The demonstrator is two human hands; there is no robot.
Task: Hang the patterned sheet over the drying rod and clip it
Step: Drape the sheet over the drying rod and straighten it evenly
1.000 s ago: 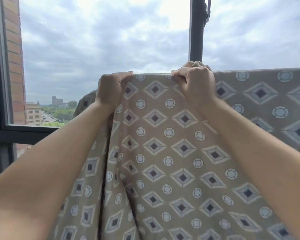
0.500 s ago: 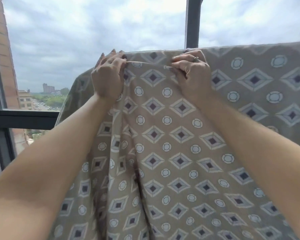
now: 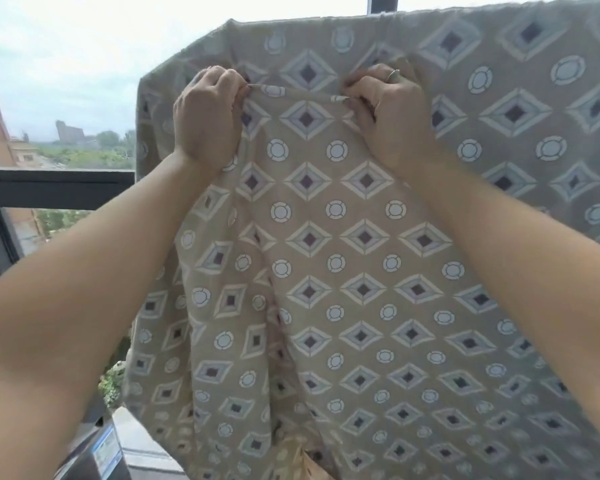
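Left hand [image 3: 207,119] and right hand [image 3: 390,112] each pinch the near hem of the sheet [image 3: 326,271]; soft, light cloth, best gripped along that edge.

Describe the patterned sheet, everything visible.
The patterned sheet is thin tan woven-looking cloth printed with pale nested diamonds with dark centres and small white rings. It is draped from a straight top line in front of the window; the rod itself is hidden. A nearer layer hangs in soft vertical folds, its upper hem stretched taut between the left hand and right hand, both pinching it. No clips are visible.
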